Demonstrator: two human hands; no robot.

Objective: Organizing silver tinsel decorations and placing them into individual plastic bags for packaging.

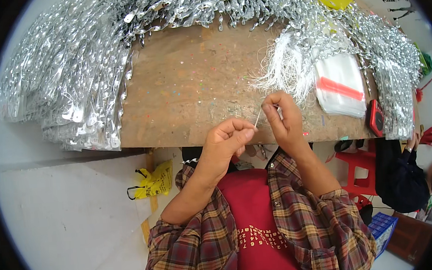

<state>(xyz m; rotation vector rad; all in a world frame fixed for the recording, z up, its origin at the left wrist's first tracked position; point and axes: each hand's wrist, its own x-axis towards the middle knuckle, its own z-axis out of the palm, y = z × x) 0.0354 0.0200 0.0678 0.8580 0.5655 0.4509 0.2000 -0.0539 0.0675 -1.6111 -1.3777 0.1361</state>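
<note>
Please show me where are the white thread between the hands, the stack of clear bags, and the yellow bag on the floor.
white thread [258,118], head view, its middle between the hands
stack of clear bags [340,85], head view, top bag's face
yellow bag [155,181], head view, its side

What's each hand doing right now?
Left hand: closed, pinching one end of a thin white string.
Right hand: closed, pinching the string's other end.

both hands meet over the near edge of the brown table [188,87]: left hand [226,142] and right hand [285,118] pinch a thin white string [258,117]; silver ornaments [69,79] heap far left.
</note>
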